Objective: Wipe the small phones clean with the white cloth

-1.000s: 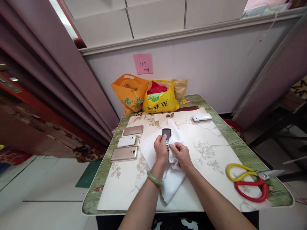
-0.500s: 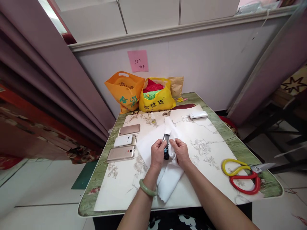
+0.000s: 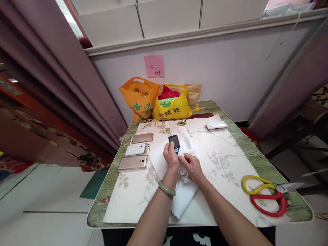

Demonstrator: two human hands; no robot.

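Observation:
A small black mobile phone point(image 3: 174, 141) with a dark screen and blue-lit centre key is gripped in my left hand point(image 3: 171, 155), thumb across its front. Its lower end is partly hidden by my fingers. My right hand point(image 3: 191, 165) pinches a white cloth point(image 3: 185, 196) close to the phone's lower right side. The cloth spreads under both hands, one corner pointing to the back and another hanging toward me. A green bangle point(image 3: 166, 189) is on my left wrist.
Several phones point(image 3: 132, 162) lie in a column at left. A white phone point(image 3: 216, 125) rests at back right. Large scissors point(image 3: 276, 189) with yellow and red handles lie at front right. A small bottle point(image 3: 167, 127), orange bag point(image 3: 139, 97), yellow bag point(image 3: 172, 107) and brown packet point(image 3: 193, 94) stand at the back.
My left hand has tilted the phone and raised its top, so its screen faces me more. My right hand has moved lower along the phone with the cloth. The camera view has shifted slightly.

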